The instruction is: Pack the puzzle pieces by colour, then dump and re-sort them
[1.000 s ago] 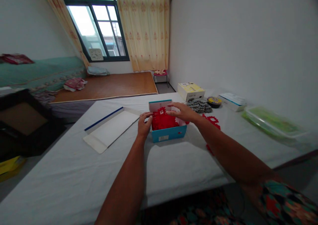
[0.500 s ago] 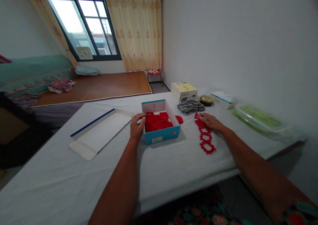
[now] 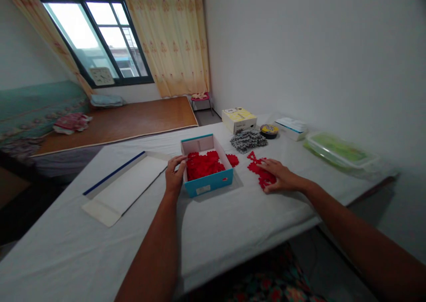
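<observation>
My left hand [image 3: 175, 174] grips the left wall of an open blue box [image 3: 209, 183], thumb at the rim. Inside the box lies a heap of red notched plastic pieces [image 3: 203, 164]. To the right, my right hand [image 3: 281, 176] bends over a bunched cluster of red linked pieces [image 3: 260, 168], its fingers on the far side and its thumb at the near edge. Part of that cluster is hidden under the palm. Another red piece [image 3: 232, 160] rests against the box's right side.
A white lid with a blue edge [image 3: 129, 191] lies left of the box. Behind my right hand are a grey heap of notched pieces [image 3: 249, 140], a yellow box [image 3: 238, 119], a black-and-yellow round tin [image 3: 269, 131], a white pack [image 3: 291, 128] and a clear-lidded green container [image 3: 339, 150].
The chain of red pieces, stretched out toward me before, is now bunched under my right hand, which has come nearer. My left hand stays on the box. The view has turned slightly right.
</observation>
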Demonstrator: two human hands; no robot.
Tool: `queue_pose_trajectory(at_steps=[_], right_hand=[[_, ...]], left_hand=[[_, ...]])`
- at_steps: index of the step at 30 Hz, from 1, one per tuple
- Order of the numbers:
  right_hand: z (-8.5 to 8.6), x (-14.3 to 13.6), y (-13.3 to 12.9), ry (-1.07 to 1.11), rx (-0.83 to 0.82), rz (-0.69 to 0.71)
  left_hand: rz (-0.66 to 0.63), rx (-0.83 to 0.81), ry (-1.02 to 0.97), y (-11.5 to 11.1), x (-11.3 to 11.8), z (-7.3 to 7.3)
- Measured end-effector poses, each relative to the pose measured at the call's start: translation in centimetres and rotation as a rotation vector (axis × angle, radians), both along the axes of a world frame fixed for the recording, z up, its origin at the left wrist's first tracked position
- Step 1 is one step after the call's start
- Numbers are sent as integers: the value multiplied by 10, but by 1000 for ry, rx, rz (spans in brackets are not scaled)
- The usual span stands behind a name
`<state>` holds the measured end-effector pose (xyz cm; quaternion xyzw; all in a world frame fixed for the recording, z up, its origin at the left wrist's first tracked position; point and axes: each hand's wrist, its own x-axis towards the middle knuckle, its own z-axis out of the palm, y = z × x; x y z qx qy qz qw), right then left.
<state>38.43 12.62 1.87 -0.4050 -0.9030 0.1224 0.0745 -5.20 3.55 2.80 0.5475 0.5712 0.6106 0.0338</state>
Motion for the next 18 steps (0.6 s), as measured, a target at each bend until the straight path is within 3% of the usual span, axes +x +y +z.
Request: queue_pose_trajectory(at_steps=[3, 7, 12, 18], right_hand=[[4, -17, 22, 4, 44, -109], [2, -40, 38, -37, 29, -137], [-2, -60, 30, -31, 113, -146], [2, -60, 22, 137, 146, -128]], left_hand=[[-2, 0, -1, 0, 0, 0], [1, -16, 10, -1, 0, 2], [-2, -15, 23, -1, 0, 3], [5, -18, 8, -1, 0, 2]])
